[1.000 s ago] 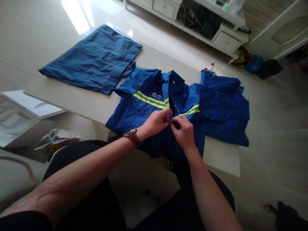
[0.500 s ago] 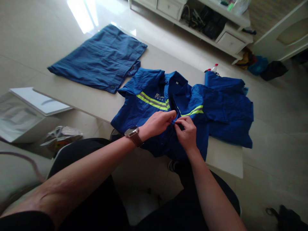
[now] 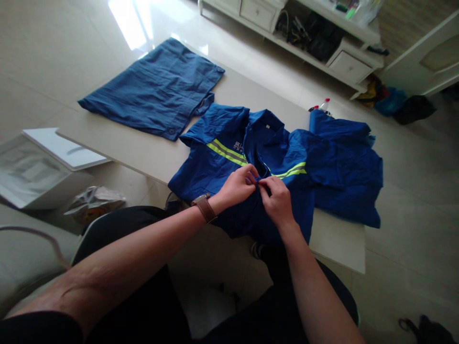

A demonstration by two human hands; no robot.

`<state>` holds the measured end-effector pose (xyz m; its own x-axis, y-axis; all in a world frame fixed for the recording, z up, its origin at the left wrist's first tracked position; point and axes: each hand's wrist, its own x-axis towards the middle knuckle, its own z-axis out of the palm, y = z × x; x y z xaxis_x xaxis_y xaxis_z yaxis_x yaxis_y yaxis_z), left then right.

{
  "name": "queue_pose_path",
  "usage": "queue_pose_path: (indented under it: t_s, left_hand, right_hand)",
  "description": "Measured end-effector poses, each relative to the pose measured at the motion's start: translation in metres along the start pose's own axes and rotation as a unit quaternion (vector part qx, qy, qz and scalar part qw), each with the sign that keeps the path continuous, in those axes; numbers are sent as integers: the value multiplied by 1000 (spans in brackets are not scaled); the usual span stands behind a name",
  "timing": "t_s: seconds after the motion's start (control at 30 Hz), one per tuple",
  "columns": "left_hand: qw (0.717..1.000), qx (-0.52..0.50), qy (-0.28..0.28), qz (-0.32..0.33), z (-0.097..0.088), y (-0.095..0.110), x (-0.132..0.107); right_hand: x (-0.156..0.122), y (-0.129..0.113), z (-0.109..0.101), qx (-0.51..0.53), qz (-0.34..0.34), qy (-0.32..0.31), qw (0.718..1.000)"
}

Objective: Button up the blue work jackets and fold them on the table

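A bright blue work shirt (image 3: 215, 167) with yellow-green reflective stripes lies face up on the pale table (image 3: 143, 153), its hem hanging over the near edge. My left hand (image 3: 238, 186), a brown-strapped watch on its wrist, pinches the left side of the shirt's front opening just below the stripe. My right hand (image 3: 276, 200) pinches the opposite side, fingertips almost touching the left ones. Both hands are closed on the cloth at the placket. What is between the fingertips is hidden.
Folded darker blue trousers (image 3: 154, 91) lie at the table's far left. Another blue garment (image 3: 344, 167) is heaped at the right, a bottle (image 3: 324, 104) behind it. A white box (image 3: 39, 167) and a bag (image 3: 93, 203) sit on the floor at left. A white cabinet (image 3: 297, 28) stands beyond.
Both hands stay pinched on the shirt front, with small finger movements. The view has drifted, so everything sits a little further right and lower in the picture.
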<state>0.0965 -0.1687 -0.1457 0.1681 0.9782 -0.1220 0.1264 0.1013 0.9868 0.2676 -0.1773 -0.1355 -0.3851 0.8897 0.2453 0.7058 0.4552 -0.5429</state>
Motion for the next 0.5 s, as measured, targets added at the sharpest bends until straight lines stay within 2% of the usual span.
queue_pose_path:
  t_s: [0.17, 0.5]
  left_hand:
    - [998, -48, 6, -41, 5, -9, 3]
    - [988, -124, 27, -88, 3, 1, 2]
  right_hand:
    - [0, 0, 1, -25, -9, -16, 1000]
    - [1, 1, 3, 15, 5, 18, 1000]
